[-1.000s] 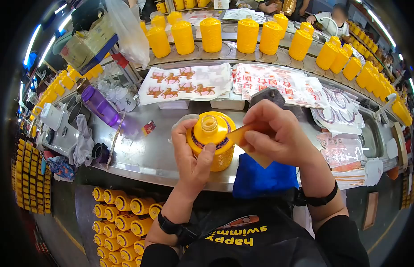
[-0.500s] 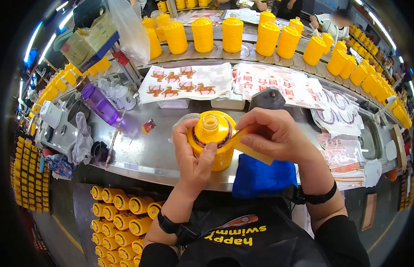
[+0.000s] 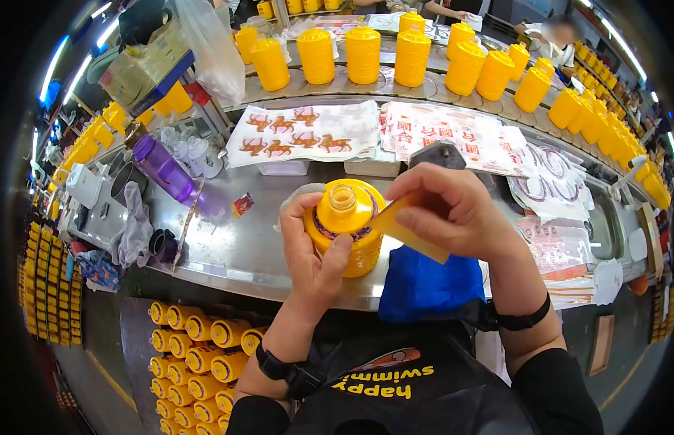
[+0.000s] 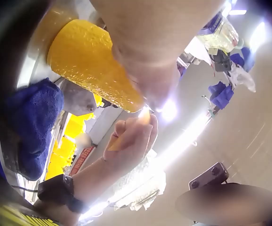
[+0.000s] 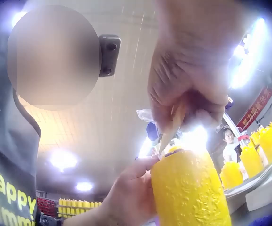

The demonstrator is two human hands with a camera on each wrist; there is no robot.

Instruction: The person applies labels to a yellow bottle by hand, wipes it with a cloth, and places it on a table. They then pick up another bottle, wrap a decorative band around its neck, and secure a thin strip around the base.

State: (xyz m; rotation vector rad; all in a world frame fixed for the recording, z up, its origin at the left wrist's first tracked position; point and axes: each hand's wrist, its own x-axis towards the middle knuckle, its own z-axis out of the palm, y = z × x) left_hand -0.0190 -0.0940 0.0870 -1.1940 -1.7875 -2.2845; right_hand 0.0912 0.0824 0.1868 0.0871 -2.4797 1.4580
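A bright yellow embossed bottle (image 3: 362, 262) with a clear threaded neck stands upright in front of the person's chest. Around its shoulder runs a purple patterned band (image 3: 324, 226). My left hand (image 3: 311, 254) grips the bottle from the left, thumb against its near side. Something grey and cloth-like (image 3: 299, 197) shows at the left fingertips. Between thumb and fingers, my right hand (image 3: 453, 217) pinches a flat tan scraper (image 3: 416, 238). The scraper's tip is right at the band on the bottle's right side, seen also in the right wrist view as a thin blade (image 5: 173, 125).
A blue cloth (image 3: 431, 286) lies at the metal bench's front edge. Decal sheets (image 3: 304, 134) lie behind the bottle. Yellow bottles (image 3: 362, 58) line a conveyor beyond. At left stands a purple bottle (image 3: 163, 170). Several yellow bottles (image 3: 199, 355) lie in rows below the bench.
The right hand has dipped toward the band and lifted slightly again, with the scraper's angle shifting. The left hand and its bottle have hardly moved. Bottles on the conveyor have travelled right.
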